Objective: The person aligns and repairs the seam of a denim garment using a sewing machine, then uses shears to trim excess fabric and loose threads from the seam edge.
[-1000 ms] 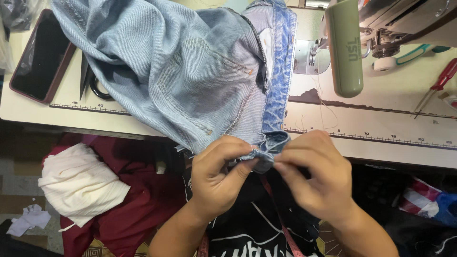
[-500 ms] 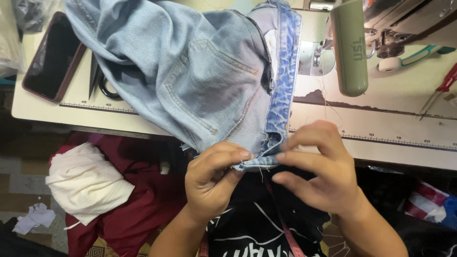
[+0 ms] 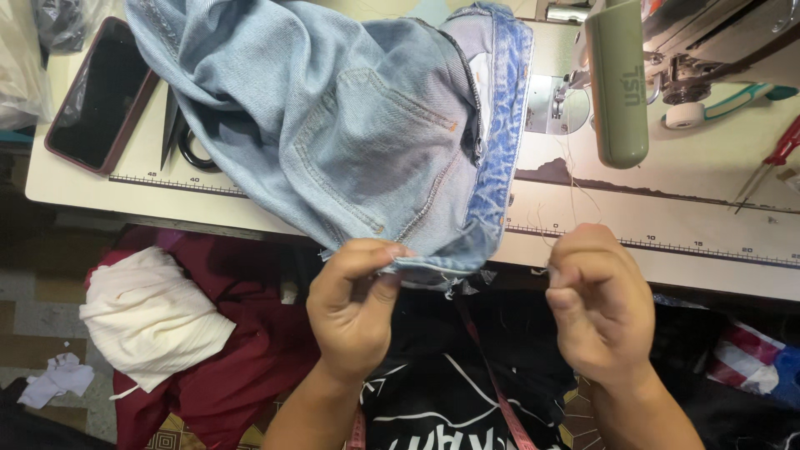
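Fingers (image 3: 379, 260) pinched on jeans hem (image 3: 433, 268)

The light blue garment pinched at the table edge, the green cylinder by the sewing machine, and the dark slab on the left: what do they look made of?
Light blue garment: denim, apparently cotton; twill weave, faded wash, tan topstitching, frayed hem where the left hand pinches it. Green cylindrical bottle: smooth matte coat, perhaps painted metal or plastic. Dark rectangular phone: glossy glass-like face, maroon case, likely plastic.

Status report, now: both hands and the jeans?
Left hand pinches jeans at hem edge. Right hand off the denim, pinching thin thread. Nothing between the hands.
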